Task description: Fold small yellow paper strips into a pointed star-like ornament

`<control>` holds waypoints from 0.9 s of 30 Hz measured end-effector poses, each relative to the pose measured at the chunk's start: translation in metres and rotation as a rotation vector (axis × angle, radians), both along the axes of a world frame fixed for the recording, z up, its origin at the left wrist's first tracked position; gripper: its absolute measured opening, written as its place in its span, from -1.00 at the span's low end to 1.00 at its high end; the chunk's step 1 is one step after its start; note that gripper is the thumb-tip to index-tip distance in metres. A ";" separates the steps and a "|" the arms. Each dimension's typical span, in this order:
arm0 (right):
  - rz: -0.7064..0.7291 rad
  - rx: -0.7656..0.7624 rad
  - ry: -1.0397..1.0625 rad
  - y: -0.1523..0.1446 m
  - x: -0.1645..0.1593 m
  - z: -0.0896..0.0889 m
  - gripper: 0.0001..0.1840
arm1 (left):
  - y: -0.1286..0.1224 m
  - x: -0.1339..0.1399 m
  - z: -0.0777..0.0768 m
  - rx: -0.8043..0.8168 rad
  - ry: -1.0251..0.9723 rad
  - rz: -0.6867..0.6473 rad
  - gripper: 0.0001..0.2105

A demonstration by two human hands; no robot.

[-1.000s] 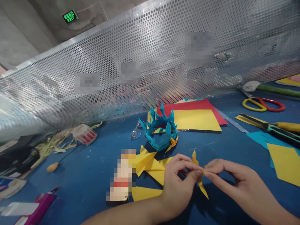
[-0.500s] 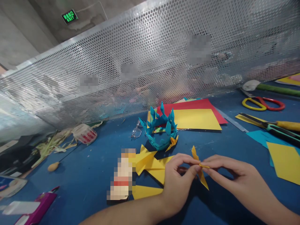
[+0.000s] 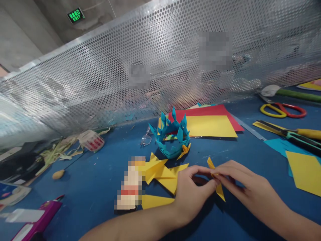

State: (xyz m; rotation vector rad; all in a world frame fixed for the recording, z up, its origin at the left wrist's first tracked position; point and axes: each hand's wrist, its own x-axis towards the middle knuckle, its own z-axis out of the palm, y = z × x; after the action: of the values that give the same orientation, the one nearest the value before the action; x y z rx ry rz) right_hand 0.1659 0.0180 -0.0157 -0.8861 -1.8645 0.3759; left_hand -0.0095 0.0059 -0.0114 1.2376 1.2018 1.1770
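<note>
1. left hand (image 3: 192, 194): fingers curled, thumb and forefinger pinched on the folded yellow paper piece (image 3: 216, 180); forearm runs off the lower edge.
2. right hand (image 3: 244, 184): fingertips closed on the same piece from the other side, meeting the left fingertips; wrist cut off at the lower right corner.
3. folded yellow paper piece: held just above the blue table (image 3: 100, 174), one point up, one point down; its middle is hidden by the fingers.
4. yellow folded triangles (image 3: 163, 174): lying on the table just left of the left hand, partly overlapped; one lies under the wrist.
5. teal paper crown (image 3: 172, 139): spiked ring standing beyond the hands, one yellow unit at its near rim.
6. blurred upright object (image 3: 130, 187): pixelated, cannot be made out.
7. glasses (image 3: 146, 139): behind the crown, partly hidden.
8. red and yellow sheets (image 3: 210, 124): stacked flat, far side.
9. yellow square sheet (image 3: 304, 172): right edge, cut off.
10. scissors (image 3: 283, 110): yellow and red handles, far right.
11. perforated metal screen (image 3: 150, 67): along the table's back; what is behind it is hard to make out.
</note>
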 end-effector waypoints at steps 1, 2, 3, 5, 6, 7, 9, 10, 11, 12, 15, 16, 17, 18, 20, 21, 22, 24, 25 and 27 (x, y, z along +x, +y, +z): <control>0.017 0.035 -0.004 0.001 0.000 -0.001 -0.54 | 0.000 0.001 0.000 -0.006 0.004 -0.008 -0.89; 0.025 0.062 -0.010 0.002 0.001 -0.002 -0.56 | 0.001 0.001 0.000 -0.011 0.007 -0.017 -0.89; 0.017 0.078 -0.015 0.003 0.001 -0.003 -0.58 | 0.001 0.001 0.000 -0.016 0.009 -0.025 -0.88; -0.019 0.083 -0.026 0.004 0.001 -0.006 -0.56 | 0.001 0.002 0.000 -0.029 0.010 -0.039 -0.89; -0.037 0.077 -0.027 0.004 0.001 -0.007 -0.53 | 0.001 0.002 -0.001 -0.037 0.009 -0.047 -0.89; -0.051 0.069 -0.024 0.004 0.001 -0.009 -0.50 | 0.001 0.003 -0.002 -0.045 0.008 -0.055 -0.89; -0.056 0.054 -0.011 0.002 0.001 -0.012 -0.47 | 0.001 0.004 -0.003 -0.060 0.004 -0.076 -0.89; -0.058 0.039 0.002 0.001 0.002 -0.014 -0.50 | 0.001 0.004 -0.003 -0.064 0.003 -0.087 -0.88; -0.067 0.023 0.023 0.000 0.003 -0.015 -0.56 | 0.001 0.005 -0.004 -0.065 0.003 -0.095 -0.87; -0.076 -0.003 0.045 -0.001 0.005 -0.017 -0.62 | 0.002 0.005 -0.004 -0.062 0.003 -0.098 -0.85; -0.108 -0.114 0.118 0.002 0.010 -0.021 -0.79 | 0.004 0.006 -0.006 -0.040 -0.001 -0.078 -0.77; -0.120 -0.157 0.136 0.005 0.012 -0.023 -0.80 | 0.004 0.006 -0.008 -0.031 -0.004 -0.069 -0.74; -0.130 -0.203 0.150 0.009 0.013 -0.024 -0.77 | 0.005 0.005 -0.009 -0.024 -0.007 -0.062 -0.72; -0.135 -0.254 0.164 0.012 0.015 -0.026 -0.68 | 0.006 0.005 -0.010 -0.017 -0.010 -0.060 -0.70; -0.100 -0.371 0.179 0.019 0.016 -0.027 -0.42 | 0.007 0.004 -0.013 -0.003 -0.014 -0.064 -0.68; -0.058 -0.433 0.181 0.021 0.017 -0.027 -0.32 | 0.008 0.004 -0.014 0.003 -0.015 -0.071 -0.68; -0.010 -0.493 0.179 0.022 0.017 -0.027 -0.26 | 0.007 0.004 -0.016 0.007 -0.016 -0.077 -0.69; 0.072 -0.586 0.175 0.023 0.017 -0.024 -0.24 | 0.007 0.004 -0.018 0.012 -0.017 -0.088 -0.70; 0.099 -0.615 0.178 0.022 0.017 -0.023 -0.24 | 0.006 0.004 -0.019 0.014 -0.021 -0.092 -0.71; 0.121 -0.646 0.194 0.021 0.017 -0.022 -0.24 | 0.006 0.004 -0.021 0.022 -0.032 -0.105 -0.72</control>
State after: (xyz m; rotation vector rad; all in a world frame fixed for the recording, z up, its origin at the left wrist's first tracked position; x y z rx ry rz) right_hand 0.1828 0.0393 -0.0373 -1.1096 -1.6335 1.1413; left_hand -0.0054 0.0117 -0.0324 1.2781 1.0896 1.1308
